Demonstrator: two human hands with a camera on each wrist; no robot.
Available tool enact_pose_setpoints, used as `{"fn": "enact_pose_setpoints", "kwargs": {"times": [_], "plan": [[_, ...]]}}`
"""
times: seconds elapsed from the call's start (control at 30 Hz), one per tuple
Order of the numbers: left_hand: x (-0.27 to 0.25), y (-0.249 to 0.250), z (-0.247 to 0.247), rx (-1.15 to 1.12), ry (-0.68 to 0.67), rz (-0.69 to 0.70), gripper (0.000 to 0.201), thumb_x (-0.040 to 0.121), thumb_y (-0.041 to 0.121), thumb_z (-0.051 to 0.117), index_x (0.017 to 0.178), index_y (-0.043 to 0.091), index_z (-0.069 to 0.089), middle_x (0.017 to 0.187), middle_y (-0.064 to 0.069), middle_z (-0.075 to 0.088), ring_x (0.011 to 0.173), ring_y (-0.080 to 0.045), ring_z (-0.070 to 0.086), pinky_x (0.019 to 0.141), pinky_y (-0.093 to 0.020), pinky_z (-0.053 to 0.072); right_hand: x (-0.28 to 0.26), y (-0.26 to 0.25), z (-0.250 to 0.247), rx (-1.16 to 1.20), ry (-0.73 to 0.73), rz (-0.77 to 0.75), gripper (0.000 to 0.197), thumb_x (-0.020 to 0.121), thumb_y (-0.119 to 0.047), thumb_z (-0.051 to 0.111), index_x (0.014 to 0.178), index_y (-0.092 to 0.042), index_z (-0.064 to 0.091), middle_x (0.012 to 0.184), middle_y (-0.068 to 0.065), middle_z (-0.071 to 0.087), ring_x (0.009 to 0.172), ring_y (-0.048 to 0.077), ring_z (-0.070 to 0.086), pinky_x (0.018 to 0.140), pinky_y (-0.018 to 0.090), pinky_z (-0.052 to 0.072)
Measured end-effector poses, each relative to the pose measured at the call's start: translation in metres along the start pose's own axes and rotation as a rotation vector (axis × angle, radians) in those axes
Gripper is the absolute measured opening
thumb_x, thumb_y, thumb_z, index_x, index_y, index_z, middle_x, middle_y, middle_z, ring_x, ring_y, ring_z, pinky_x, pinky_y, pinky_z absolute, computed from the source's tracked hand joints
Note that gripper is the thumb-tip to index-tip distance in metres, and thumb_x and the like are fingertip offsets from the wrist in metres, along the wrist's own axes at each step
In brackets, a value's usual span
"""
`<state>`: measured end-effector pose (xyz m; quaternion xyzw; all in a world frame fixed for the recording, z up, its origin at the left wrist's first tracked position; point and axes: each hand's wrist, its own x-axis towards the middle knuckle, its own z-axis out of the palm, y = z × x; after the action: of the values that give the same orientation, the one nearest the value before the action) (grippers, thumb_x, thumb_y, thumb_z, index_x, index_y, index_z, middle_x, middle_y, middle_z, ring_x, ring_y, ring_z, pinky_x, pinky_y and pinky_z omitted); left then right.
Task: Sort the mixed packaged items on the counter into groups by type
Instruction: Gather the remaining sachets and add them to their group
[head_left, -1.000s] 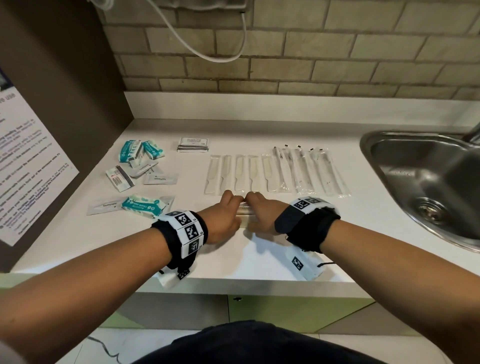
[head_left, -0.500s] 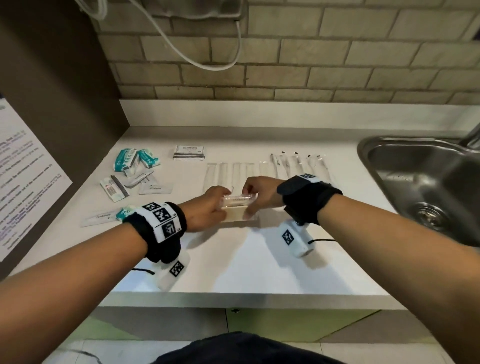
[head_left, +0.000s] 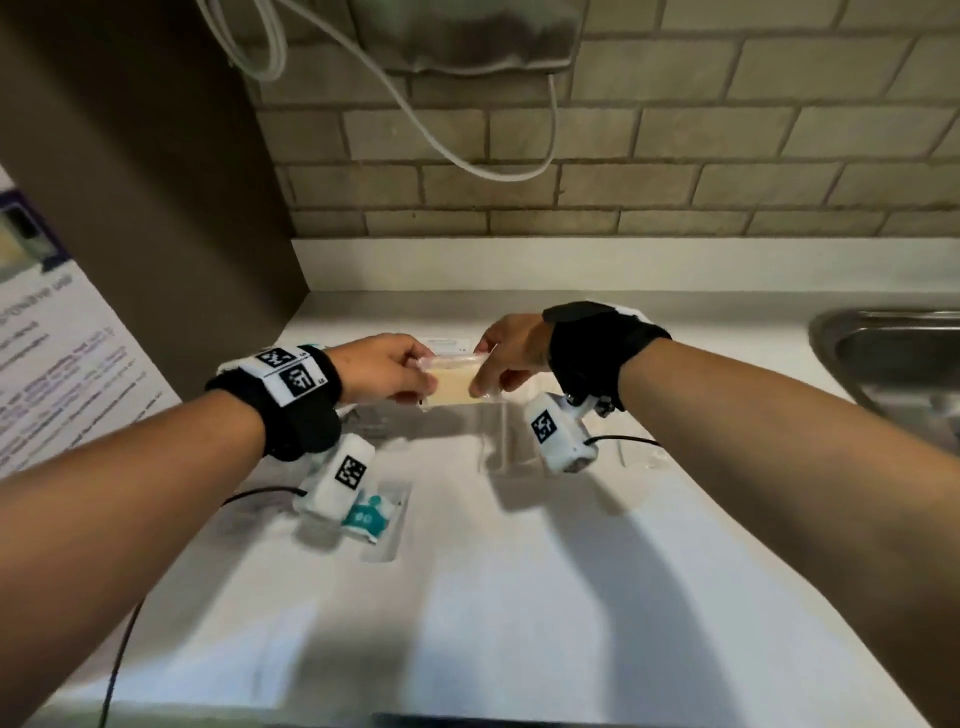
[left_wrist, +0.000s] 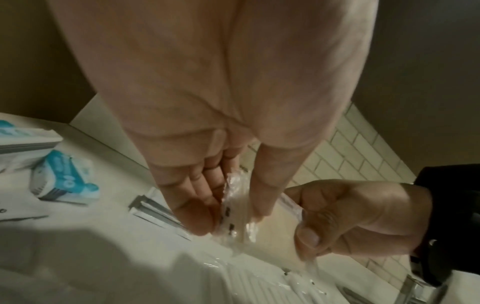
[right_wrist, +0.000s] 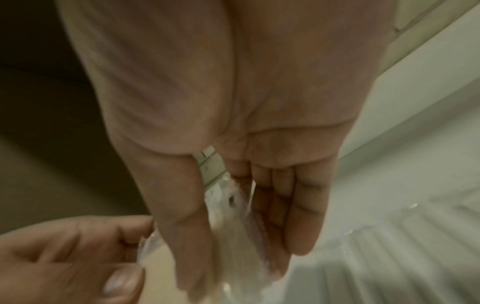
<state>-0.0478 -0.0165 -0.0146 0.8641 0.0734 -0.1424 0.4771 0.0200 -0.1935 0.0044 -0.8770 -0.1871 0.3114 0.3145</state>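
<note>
Both hands hold a clear plastic packet with a cream-coloured insert (head_left: 453, 382) above the white counter (head_left: 519, 597). My left hand (head_left: 387, 375) pinches its left end between thumb and fingers (left_wrist: 197, 205). My right hand (head_left: 511, 358) pinches the right end; its thumb (right_wrist: 192, 236) lies over the packet (right_wrist: 233, 222). In the left wrist view the packet (left_wrist: 259, 232) shows crinkled clear edges with small black marks. A row of long clear packets (left_wrist: 259, 283) lies on the counter under the hands. Teal-and-white packets (left_wrist: 62, 179) lie to the left.
A teal-printed packet (head_left: 371, 514) lies on the counter below my left wrist. A flat white sachet stack (left_wrist: 153, 211) sits behind the left fingers. A steel sink (head_left: 893, 358) is at the right. A brick wall with a hanging cable (head_left: 467, 150) rises behind; a dark panel with a poster (head_left: 52, 364) stands left.
Both hands have lifted the clear packet off the counter and carried it up and toward the back. The head view has tilted upward, so the sorted rows are mostly hidden.
</note>
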Motion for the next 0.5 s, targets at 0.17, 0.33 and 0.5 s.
{"fn": "enact_pose_setpoints", "kwargs": {"times": [0.17, 0.33, 0.5], "plan": [[0.037, -0.025, -0.017, 0.093, 0.018, -0.074, 0.037, 0.088, 0.013, 0.068, 0.121, 0.006, 0.053, 0.081, -0.008, 0.066, 0.063, -0.014, 0.061, 0.063, -0.019, 0.05, 0.045, -0.003, 0.017, 0.019, 0.046, 0.098, 0.047, 0.076, -0.002, 0.075, 0.119, 0.008, 0.06, 0.082, 0.013, 0.063, 0.07, 0.02, 0.062, 0.075, 0.026, 0.057], [0.066, -0.045, -0.022, 0.132, 0.053, -0.141, 0.044, 0.088, 0.018, 0.068, 0.126, 0.009, 0.05, 0.074, -0.002, 0.066, 0.056, -0.007, 0.059, 0.043, -0.009, 0.041, 0.074, -0.007, 0.029, -0.058, 0.104, 0.169, 0.019, 0.062, -0.011, 0.079, 0.057, -0.012, 0.06, 0.071, 0.011, 0.066, 0.07, 0.022, 0.068, 0.086, 0.039, 0.057], [0.083, -0.054, -0.021, 0.101, 0.014, -0.188, 0.044, 0.09, 0.018, 0.067, 0.127, 0.006, 0.046, 0.088, -0.011, 0.067, 0.056, -0.011, 0.058, 0.042, -0.015, 0.045, 0.089, -0.009, 0.033, -0.125, 0.122, 0.207, 0.019, 0.056, -0.014, 0.076, 0.055, -0.011, 0.058, 0.063, 0.009, 0.064, 0.061, 0.021, 0.061, 0.067, 0.03, 0.055]]}}
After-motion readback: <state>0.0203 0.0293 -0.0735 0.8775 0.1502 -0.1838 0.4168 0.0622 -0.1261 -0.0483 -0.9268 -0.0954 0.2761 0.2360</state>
